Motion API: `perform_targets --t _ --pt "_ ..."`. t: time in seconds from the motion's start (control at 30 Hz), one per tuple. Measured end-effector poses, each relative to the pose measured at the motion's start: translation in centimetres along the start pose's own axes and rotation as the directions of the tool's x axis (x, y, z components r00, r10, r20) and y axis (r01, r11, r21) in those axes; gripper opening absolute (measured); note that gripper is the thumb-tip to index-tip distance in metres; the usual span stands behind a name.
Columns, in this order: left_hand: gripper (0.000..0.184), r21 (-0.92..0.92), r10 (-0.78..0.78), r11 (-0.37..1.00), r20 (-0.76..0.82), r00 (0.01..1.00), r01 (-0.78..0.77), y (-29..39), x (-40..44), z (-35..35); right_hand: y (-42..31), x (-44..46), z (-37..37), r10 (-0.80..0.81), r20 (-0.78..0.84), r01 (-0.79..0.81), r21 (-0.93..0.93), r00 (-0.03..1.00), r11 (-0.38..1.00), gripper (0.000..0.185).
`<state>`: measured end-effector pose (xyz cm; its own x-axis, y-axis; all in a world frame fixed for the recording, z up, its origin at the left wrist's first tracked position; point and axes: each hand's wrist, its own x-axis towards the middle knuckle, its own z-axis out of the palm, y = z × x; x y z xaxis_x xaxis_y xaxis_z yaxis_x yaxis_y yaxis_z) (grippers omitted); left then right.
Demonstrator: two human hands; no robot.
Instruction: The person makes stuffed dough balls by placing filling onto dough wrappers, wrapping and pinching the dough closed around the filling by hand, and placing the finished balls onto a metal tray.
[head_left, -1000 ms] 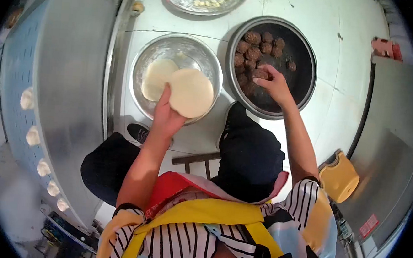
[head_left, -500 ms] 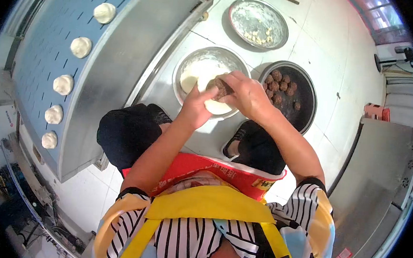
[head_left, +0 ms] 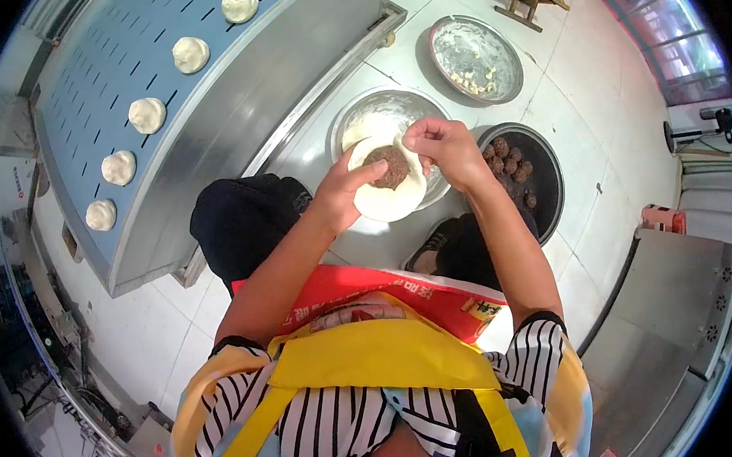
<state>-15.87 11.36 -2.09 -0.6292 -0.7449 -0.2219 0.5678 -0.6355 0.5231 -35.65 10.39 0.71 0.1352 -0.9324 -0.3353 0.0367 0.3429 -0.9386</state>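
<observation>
A round pale dough wrapper (head_left: 382, 204) rests in my left hand (head_left: 342, 190), whose thumb presses on the brown filling ball (head_left: 392, 167) at its centre. My right hand (head_left: 446, 152) pinches the wrapper's upper right edge between thumb and fingers. Beneath both hands is a metal bowl (head_left: 402, 101) with more pale dough partly showing at its left. A dark round pan (head_left: 549, 184) holding several brown filling balls (head_left: 512, 160) stands to the right, partly hidden by my right forearm.
On the left, several shaped dough buns (head_left: 146, 115) sit on a blue slotted surface (head_left: 95, 99) of a metal machine. A floured tray (head_left: 478, 49) with small dough bits lies beyond the bowl. A wooden stool (head_left: 520, 3) stands at the top, a metal cabinet (head_left: 657, 308) at the right.
The right hand took a filling ball from the pan, and it now lies on the wrapper. The right fingers have moved to the wrapper's edge. The view has swung left.
</observation>
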Motion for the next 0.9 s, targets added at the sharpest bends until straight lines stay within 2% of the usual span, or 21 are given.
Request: perform_targets --t 0.2,0.23,0.33,0.43,0.53,0.63,0.7,0.8,0.9 --pt "0.049 0.197 -0.047 0.978 -0.096 0.994 0.065 1.5 -0.6 0.6 0.3 0.0 0.8 -0.053 0.040 0.054 -0.032 0.998 0.998 0.008" --pt "0.049 0.220 -0.012 0.975 -0.118 0.993 0.038 1.3 -0.6 0.4 0.5 -0.1 0.9 -0.070 0.049 0.072 -0.030 0.996 0.997 0.008" --pt "0.047 0.317 0.118 0.947 -0.185 0.976 -0.055 0.6 -0.4 -0.1 0.5 -0.5 1.3 -0.120 0.008 0.120 -0.180 0.993 0.976 0.008" --pt "0.046 0.465 0.259 0.876 -0.233 0.937 -0.127 0.1 -0.2 -0.6 -0.7 -1.3 2.6 -0.144 -0.052 0.142 -0.047 0.988 0.989 0.010" --pt "0.044 0.568 0.293 0.815 -0.242 0.925 -0.109 0.4 0.0 -0.8 0.0 -0.5 2.0 -0.101 0.019 0.103 -0.073 0.995 0.992 0.010" --pt "0.043 0.594 0.243 0.804 -0.258 0.935 -0.045 1.3 -0.6 -0.1 0.6 -0.3 2.2 -0.274 0.008 0.274 0.001 0.962 0.962 0.010" --pt "0.043 0.617 0.173 0.787 -0.252 0.952 0.020 2.3 -0.6 0.3 1.0 -0.3 2.0 -0.219 0.024 0.220 -0.024 0.975 0.975 0.010" --pt "0.042 0.703 0.201 0.709 -0.125 0.972 -0.056 2.4 -0.1 -0.4 0.4 -0.8 2.5 -0.207 -0.027 0.206 -0.054 0.978 0.977 0.011" --pt "0.042 0.726 0.245 0.688 -0.203 0.948 -0.022 1.7 0.1 -0.5 -0.2 -0.8 2.6 -0.145 -0.032 0.140 -0.127 0.989 0.982 0.009"
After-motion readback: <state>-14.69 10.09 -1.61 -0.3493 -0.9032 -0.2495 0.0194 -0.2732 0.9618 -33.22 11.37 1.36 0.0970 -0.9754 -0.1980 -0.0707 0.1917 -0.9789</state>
